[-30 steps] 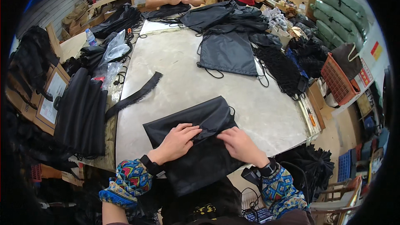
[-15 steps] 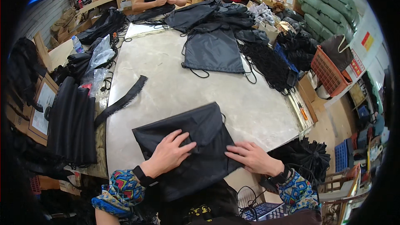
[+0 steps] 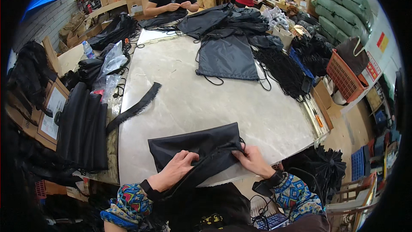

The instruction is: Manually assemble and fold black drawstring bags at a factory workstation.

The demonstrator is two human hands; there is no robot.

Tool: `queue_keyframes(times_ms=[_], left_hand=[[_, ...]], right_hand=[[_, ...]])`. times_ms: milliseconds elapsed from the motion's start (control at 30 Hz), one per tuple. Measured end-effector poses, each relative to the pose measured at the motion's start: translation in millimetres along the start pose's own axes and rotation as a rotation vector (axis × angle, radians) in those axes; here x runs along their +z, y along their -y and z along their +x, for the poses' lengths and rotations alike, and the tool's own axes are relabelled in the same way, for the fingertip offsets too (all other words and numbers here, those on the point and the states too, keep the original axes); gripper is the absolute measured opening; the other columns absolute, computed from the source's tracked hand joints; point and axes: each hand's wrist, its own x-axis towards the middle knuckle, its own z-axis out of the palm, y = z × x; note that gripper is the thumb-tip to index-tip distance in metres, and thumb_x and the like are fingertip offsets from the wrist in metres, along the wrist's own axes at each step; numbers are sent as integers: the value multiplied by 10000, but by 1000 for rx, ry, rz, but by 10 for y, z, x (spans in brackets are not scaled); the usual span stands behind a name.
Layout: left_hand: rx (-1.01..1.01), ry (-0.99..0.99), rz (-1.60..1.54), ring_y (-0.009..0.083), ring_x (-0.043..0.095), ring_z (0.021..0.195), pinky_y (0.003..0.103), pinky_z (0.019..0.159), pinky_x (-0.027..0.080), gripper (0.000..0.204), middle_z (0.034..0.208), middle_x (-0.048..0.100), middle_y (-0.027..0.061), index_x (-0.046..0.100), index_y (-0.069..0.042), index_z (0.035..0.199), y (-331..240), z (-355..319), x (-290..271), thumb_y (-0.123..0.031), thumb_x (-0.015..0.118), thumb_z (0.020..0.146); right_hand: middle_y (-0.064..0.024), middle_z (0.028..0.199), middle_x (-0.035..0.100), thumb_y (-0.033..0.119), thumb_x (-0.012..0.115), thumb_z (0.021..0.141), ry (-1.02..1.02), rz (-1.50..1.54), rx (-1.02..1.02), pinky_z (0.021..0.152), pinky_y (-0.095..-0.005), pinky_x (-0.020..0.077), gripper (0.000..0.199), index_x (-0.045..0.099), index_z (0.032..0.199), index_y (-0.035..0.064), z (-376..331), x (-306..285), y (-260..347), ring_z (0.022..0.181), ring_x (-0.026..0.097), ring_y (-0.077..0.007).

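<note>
A black drawstring bag (image 3: 195,139) lies at the near edge of the pale table, its near part gathered into folds and hanging toward me. My left hand (image 3: 176,171) is closed on the fabric near its middle, fingers curled and thumb pressed in. At the right end, my right hand (image 3: 253,161) pinches the bag's edge between thumb and fingers, beside a short bit of black cord. Farther back, another black drawstring bag (image 3: 227,58) lies flat with its cords looping out.
A frayed black strip (image 3: 135,106) crosses the table's left edge, near rolled black fabric (image 3: 83,129). Black bags and cords (image 3: 283,71) heap along the far and right sides. Orange-handled snips (image 3: 317,119) lie at the right edge. A co-worker (image 3: 174,0) handles something small across the table.
The bag's near side has been folded up and bunched. Both hands went from lying spread on it to gripping its fabric. The whole view has shifted slightly.
</note>
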Motion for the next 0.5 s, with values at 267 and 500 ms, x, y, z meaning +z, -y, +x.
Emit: queue_keyframes(times_ms=[267,500], left_hand=[[-519,-546,-1885,236,597,1121,369,1033,445,591,1240,598,196,440,71,1367,179,-677,-269,-323,593,954],[-588,-497,-1098,175,556,1113,307,1003,389,353,1212,618,111,605,44,1212,-251,-976,-57,-165,630,928]], right_hand=[[-103,658,551,201,583,947,-309,255,-67,578,-319,427,255,614,990,-49,237,285,-322,646,460,-94],[-100,605,517,240,594,935,-338,176,21,556,-343,412,302,616,893,-59,302,249,-229,599,456,-119]])
